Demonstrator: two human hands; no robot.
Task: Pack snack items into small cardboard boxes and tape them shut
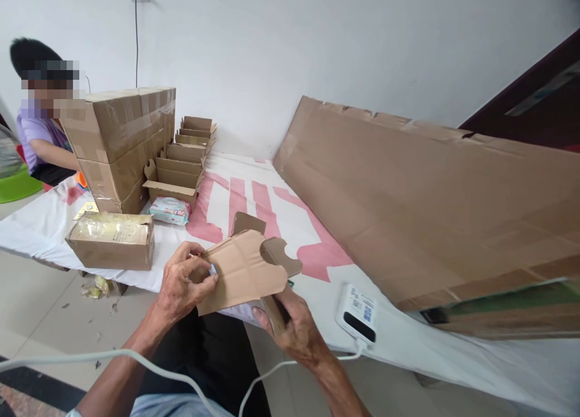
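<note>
A partly folded cardboard box (247,266) is held up in front of me over the table's near edge, its notched flaps sticking out. My right hand (296,329) grips the box by its right end, thumb on the near side. At the box's left edge my left hand (188,281) is closed, with thumb and forefinger pinching a small blue-and-white piece (212,270). That piece is mostly covered by the fingers, so its kind cannot be told. Whether the left fingers also press on the cardboard is unclear.
Stacked taped cartons (122,139) stand at left, with a taped box (113,242) before them. Several open small boxes (174,175) line up beside a wipes pack (170,210). A white cabled device (357,314) lies right, near a large cardboard sheet (408,205). Another person (45,127) sits left.
</note>
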